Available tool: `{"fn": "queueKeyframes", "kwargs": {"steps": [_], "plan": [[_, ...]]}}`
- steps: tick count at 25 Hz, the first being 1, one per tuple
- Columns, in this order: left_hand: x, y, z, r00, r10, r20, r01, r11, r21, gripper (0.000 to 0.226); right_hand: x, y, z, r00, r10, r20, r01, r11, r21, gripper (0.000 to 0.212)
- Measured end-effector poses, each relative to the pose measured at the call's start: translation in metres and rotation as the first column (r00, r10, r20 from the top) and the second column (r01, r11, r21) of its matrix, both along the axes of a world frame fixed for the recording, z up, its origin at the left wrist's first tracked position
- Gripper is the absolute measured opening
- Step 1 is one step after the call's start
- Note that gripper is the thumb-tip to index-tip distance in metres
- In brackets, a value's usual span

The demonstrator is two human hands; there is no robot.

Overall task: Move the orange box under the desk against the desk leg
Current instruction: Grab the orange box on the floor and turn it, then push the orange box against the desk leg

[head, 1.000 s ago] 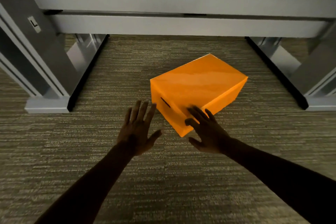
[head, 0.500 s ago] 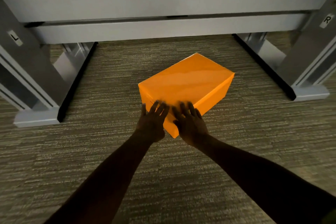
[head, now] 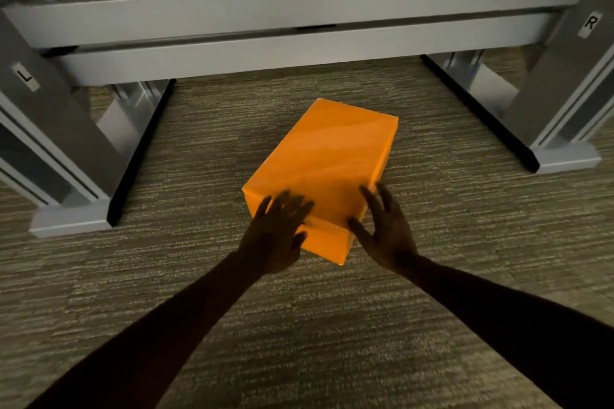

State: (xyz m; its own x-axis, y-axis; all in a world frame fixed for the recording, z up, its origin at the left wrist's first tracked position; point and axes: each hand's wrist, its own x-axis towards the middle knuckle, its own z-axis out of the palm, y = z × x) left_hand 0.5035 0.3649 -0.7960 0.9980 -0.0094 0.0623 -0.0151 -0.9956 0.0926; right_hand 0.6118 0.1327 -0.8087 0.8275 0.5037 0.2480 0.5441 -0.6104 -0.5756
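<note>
The orange box (head: 327, 173) sits on the carpet (head: 199, 292) between the bench legs, long axis pointing away and rightward; both spread hands, left hand (head: 274, 236) and right hand (head: 387, 231), seemingly press its near end.

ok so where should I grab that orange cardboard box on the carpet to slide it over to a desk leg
Probably the near short end of the orange cardboard box, coming from your side. It lies flat on the carpet, long axis pointing away, so the left hand and right hand can clamp the near corners and steer it.
</note>
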Motion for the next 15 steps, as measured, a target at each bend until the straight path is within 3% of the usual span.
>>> {"fn": "queueKeyframes", "kwargs": {"steps": [2,4,8,11,15], "plan": [[0.008,0.010,0.002,0.963,0.267,0.033,-0.262,0.959,-0.109,0.072,-0.008,0.019,0.008,0.907,-0.167,-0.387,0.199,0.979,0.045,0.088],[0.021,0.020,0.003,0.869,0.494,-0.035,-0.486,0.836,-0.256,0.081,-0.016,0.038,0.015,0.788,-0.166,-0.593,0.280,0.954,0.106,0.095],[0.041,0.039,0.001,0.726,0.650,-0.222,-0.643,0.528,-0.555,0.092,-0.038,0.060,0.015,0.627,-0.161,-0.762,0.349,0.933,0.090,0.096],[0.037,0.037,-0.004,0.704,0.680,-0.203,-0.635,0.476,-0.608,0.092,-0.037,0.059,0.014,0.580,-0.162,-0.799,0.381,0.920,0.090,0.093],[0.016,0.047,-0.002,0.631,0.722,-0.284,-0.699,0.370,-0.612,0.088,-0.041,0.048,0.009,0.635,-0.132,-0.761,0.349,0.928,0.130,0.085]]}}
